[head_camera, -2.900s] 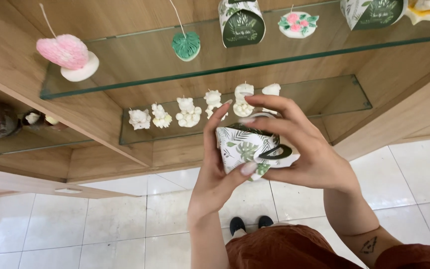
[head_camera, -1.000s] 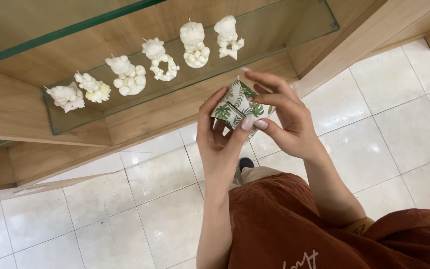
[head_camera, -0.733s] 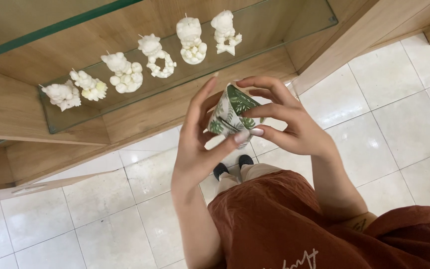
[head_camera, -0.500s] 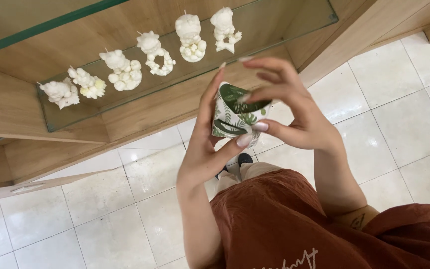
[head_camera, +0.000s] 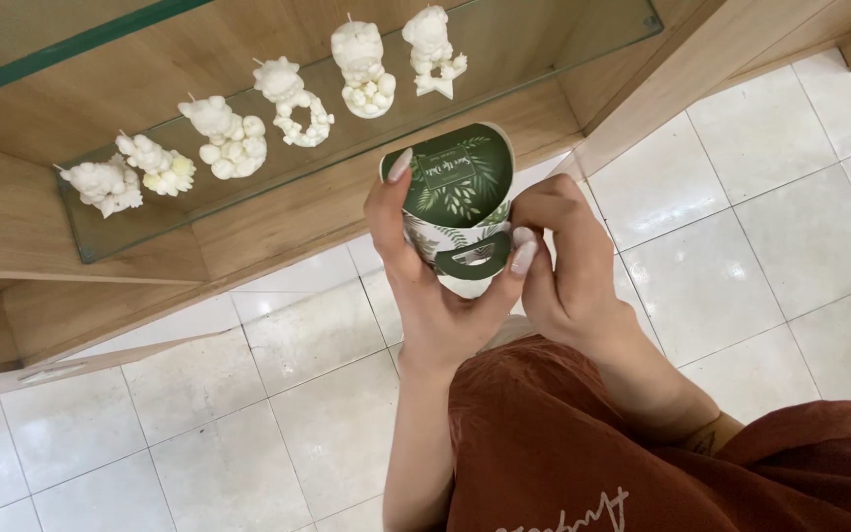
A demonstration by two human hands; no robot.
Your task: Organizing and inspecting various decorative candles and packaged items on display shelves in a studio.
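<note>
A small gift box (head_camera: 457,192), white and dark green with a leaf print and rounded flaps, is held in front of me above the floor. My left hand (head_camera: 425,286) cups it from below and behind, index finger up along its left side and thumb across the front flap. My right hand (head_camera: 568,266) grips its right side, fingers curled against the lower flap. The top flap is closed over the box.
A glass shelf (head_camera: 504,94) in a wooden cabinet (head_camera: 110,296) carries several white figurine candles (head_camera: 233,133) in a row. Pale floor tiles (head_camera: 741,227) lie below. My rust-coloured garment (head_camera: 583,453) fills the lower right.
The box was turned upright in my hands and its dark green top flap was folded over. My right hand slid down from the top to the right side.
</note>
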